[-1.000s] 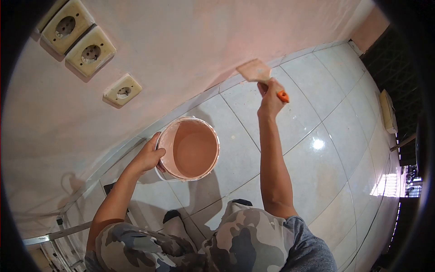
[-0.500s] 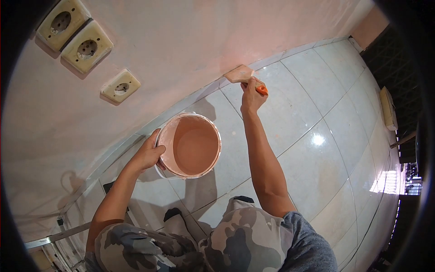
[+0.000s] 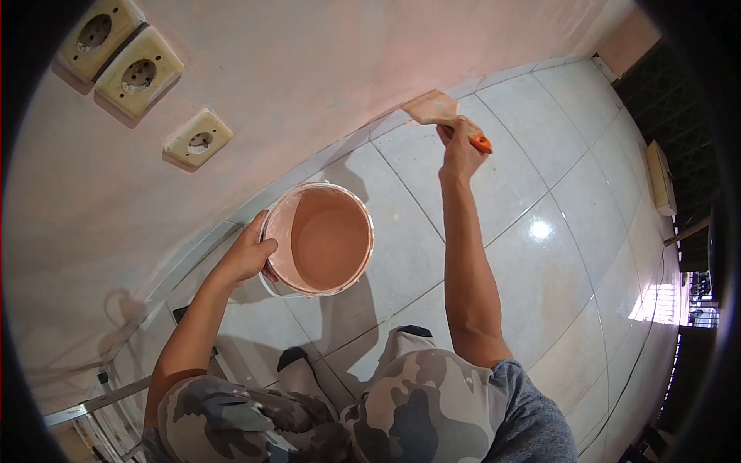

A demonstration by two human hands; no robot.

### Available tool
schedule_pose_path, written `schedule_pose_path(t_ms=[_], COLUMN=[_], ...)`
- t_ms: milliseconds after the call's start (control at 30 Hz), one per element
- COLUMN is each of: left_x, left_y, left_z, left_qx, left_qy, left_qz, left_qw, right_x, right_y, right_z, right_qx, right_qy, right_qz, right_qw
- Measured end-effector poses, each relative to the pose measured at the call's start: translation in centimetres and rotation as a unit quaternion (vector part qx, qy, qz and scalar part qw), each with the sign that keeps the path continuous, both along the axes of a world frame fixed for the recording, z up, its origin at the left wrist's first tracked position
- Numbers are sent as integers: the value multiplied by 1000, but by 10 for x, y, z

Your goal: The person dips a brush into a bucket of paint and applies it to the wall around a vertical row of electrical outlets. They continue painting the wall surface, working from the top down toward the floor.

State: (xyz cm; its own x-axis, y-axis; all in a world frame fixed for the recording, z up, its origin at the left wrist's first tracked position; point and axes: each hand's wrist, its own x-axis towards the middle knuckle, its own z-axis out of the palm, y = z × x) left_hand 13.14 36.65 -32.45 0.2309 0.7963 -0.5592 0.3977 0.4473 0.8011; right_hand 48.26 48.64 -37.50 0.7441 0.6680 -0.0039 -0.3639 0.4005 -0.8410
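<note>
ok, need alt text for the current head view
A person's right grip holds a broad paintbrush near the foot of a pink wall, while the left grip holds a bucket of pinkish paint. Yellowed sockets sit upper left; pale floor tiles lie below.

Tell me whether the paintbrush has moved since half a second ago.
Yes. The paintbrush, held in the right hand, has moved rightward in the picture, farther from the single wall socket.

One wide head view faces forward and steeply down, over the near knees (image 3: 421, 405), onto floor (image 3: 525, 285) and wall (image 3: 285, 85)
</note>
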Motion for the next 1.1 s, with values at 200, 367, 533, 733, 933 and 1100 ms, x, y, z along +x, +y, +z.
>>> schedule_pose_path(t_ms=[200,367,533,733,933,1100], left_x=[4,1,2,-1,4,3], left_y=[-2,-2,0,1,0,0], left_z=[4,-4,5,-7,2,1], left_qx=[26,7,-14,25,5,0], left_qy=[16,14,25,10,7,7], left_qz=[27,24,15,16,29,27], left_qw=[999,1000,999,1000,1000,1000], right_x=[-34,-56,-34,-42,-85,-73], right_y=[18,-15,-16,19,-26,-31], right_z=[-45,-38,-40,-52,-54,-49], right_qx=[-8,11,-13,-4,-24,-23], right_qy=[-22,42,84,144,97,102], right_qz=[-6,83,21,-31,97,61], right_qw=[1000,996,996,989,990,993])
